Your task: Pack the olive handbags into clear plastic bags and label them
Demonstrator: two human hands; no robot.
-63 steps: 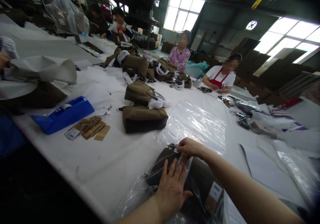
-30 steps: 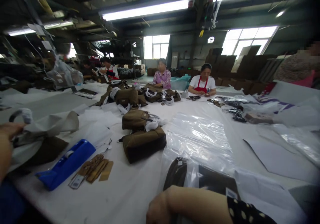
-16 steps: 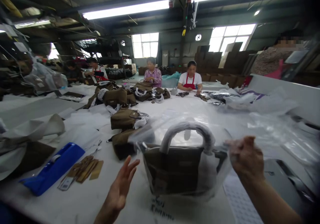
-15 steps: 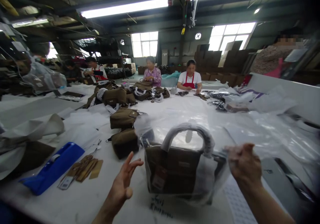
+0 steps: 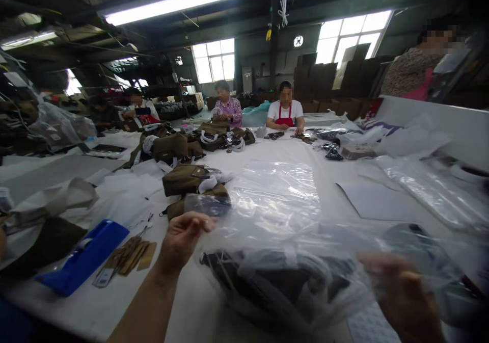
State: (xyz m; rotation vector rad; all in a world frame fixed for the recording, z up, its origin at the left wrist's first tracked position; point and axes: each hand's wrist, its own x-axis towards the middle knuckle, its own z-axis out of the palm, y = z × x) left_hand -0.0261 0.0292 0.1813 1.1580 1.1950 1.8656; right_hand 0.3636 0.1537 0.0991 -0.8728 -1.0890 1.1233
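Note:
In front of me a dark olive handbag [image 5: 275, 282] sits inside a clear plastic bag [image 5: 313, 312], its handles in white wrapping. The plastic's loose upper part spreads out over the handbag. My left hand [image 5: 183, 238] pinches the left edge of this plastic, thumb against fingers. On the opposite side, my right hand [image 5: 397, 282] is closed on the right edge; motion blurs its fingers, and plastic partly covers it.
Left of my arm lie a blue tape dispenser [image 5: 86, 256] and several brown tags [image 5: 133, 256]. More olive handbags [image 5: 183, 180] are piled farther back. Flat plastic bags [image 5: 278, 185] lie ahead, with a white sheet [image 5: 374, 200] to their right. Co-workers sit across the table.
My left hand has gone from open beside the handbag to pinching the plastic's edge. The plastic is now spread wide above the handbag, which tilts and sits lower. My right hand has moved down and right.

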